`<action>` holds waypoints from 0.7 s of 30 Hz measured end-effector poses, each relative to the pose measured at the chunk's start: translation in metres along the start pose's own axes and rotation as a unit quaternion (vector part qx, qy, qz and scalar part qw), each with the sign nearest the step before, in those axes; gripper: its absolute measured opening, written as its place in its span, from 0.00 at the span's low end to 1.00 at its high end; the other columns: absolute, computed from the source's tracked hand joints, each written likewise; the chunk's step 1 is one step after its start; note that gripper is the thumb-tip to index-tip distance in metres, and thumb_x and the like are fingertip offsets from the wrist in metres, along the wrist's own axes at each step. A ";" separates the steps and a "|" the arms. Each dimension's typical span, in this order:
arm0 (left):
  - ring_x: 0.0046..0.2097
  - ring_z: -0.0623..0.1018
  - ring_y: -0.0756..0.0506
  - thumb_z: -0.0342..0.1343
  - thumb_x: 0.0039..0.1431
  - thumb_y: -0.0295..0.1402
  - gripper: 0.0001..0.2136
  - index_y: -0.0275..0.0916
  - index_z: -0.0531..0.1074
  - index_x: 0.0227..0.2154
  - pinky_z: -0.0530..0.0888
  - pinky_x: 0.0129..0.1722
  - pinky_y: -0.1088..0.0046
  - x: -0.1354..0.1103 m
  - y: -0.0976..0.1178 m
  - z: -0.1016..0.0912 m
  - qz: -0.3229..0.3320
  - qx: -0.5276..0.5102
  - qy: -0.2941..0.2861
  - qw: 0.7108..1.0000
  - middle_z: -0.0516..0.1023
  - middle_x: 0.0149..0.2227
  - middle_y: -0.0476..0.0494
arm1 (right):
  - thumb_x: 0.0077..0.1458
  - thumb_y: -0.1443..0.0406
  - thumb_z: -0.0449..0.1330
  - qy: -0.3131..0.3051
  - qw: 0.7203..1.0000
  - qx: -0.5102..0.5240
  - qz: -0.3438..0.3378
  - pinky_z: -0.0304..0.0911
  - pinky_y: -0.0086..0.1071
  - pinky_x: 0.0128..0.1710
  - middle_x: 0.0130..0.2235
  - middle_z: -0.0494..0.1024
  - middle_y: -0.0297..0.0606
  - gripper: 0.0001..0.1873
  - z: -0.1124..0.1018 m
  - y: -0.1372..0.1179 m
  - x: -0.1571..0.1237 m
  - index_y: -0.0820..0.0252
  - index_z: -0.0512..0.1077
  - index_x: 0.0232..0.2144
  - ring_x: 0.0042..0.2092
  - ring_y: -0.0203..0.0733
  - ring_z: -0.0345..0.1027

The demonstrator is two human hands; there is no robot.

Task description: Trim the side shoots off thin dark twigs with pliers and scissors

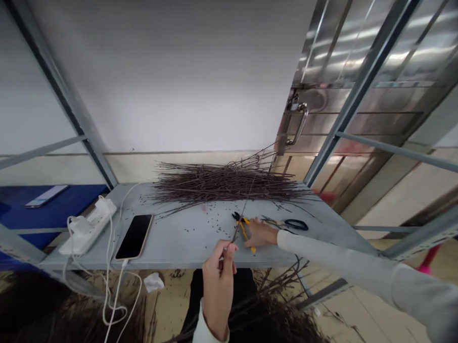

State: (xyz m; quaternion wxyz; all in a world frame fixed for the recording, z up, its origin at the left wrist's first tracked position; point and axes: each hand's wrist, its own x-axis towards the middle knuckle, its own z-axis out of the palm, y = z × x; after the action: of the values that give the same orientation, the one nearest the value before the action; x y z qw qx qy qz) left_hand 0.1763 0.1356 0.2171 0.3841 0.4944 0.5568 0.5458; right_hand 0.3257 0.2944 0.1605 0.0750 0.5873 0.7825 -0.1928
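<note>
A thin dark twig [241, 216] is pinched between the thumb and fingers of my left hand [218, 280], just in front of the shelf's near edge. It slants up and away towards the pile. My right hand [262, 232] lies low on the grey shelf top [180, 242], its fingers around the yellow handles of a pair of diagonal cutters [243, 230]. Their dark jaws point away to the left, and part of one handle is hidden under the fingers. Just beyond that hand rest scissors [295, 224] with dark handle loops. A large pile of twigs [221, 184] lies along the back.
A phone [134, 237] on a white cable and a power strip [90, 226] occupy the left side. Small dark bits dot the surface. Metal uprights [364, 86] frame both sides. More twigs [284, 300] stick up below the front edge, near my lap.
</note>
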 end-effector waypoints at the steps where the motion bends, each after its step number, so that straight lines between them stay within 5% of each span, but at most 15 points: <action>1: 0.21 0.61 0.51 0.46 0.63 0.47 0.18 0.38 0.71 0.31 0.58 0.23 0.76 0.001 0.000 -0.001 0.000 -0.001 0.002 1.000 0.59 0.18 0.55 | 0.33 0.57 0.69 0.000 1.000 -0.001 0.013 0.60 0.50 0.48 0.55 0.65 0.59 0.44 -0.001 0.002 0.001 0.64 0.63 0.54 0.55 0.69 0.61; 6: 0.21 0.60 0.51 0.47 0.62 0.47 0.17 0.38 0.72 0.31 0.57 0.22 0.75 0.003 -0.002 -0.004 0.003 -0.009 0.008 1.000 0.59 0.18 0.55 | 0.43 0.60 0.61 0.008 0.999 0.019 0.045 0.62 0.47 0.42 0.51 0.68 0.63 0.32 -0.021 0.020 -0.004 0.70 0.65 0.50 0.50 0.67 0.66; 11: 0.21 0.60 0.51 0.47 0.62 0.47 0.17 0.38 0.72 0.33 0.57 0.22 0.75 0.004 -0.004 -0.005 0.000 -0.018 0.017 1.000 0.59 0.18 0.55 | 0.50 0.60 0.56 0.016 0.997 0.077 -0.021 0.63 0.37 0.39 0.41 0.76 0.48 0.19 -0.053 0.035 -0.032 0.65 0.68 0.43 0.41 0.50 0.71; 17: 0.21 0.60 0.51 0.48 0.61 0.49 0.18 0.38 0.71 0.32 0.57 0.22 0.75 0.005 0.001 -0.005 -0.004 -0.022 0.035 0.999 0.59 0.17 0.55 | 0.49 0.65 0.55 0.068 0.959 0.201 -0.189 0.63 0.36 0.42 0.46 0.73 0.41 0.24 -0.078 0.027 -0.099 0.58 0.62 0.50 0.43 0.46 0.68; 21: 0.22 0.61 0.51 0.47 0.62 0.47 0.17 0.39 0.71 0.33 0.58 0.23 0.75 0.002 0.004 -0.003 -0.006 -0.030 0.035 0.999 0.59 0.19 0.55 | 0.47 0.67 0.56 0.061 0.947 0.223 -0.221 0.63 0.33 0.38 0.41 0.72 0.37 0.26 -0.086 0.020 -0.127 0.53 0.61 0.51 0.39 0.43 0.68</action>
State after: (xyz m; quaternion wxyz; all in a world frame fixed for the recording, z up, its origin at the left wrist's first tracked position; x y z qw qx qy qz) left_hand 0.1733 0.1367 0.2212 0.3824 0.4596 0.5562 0.5772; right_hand 0.3923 0.2200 0.2783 -0.1503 0.4116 0.8329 -0.3382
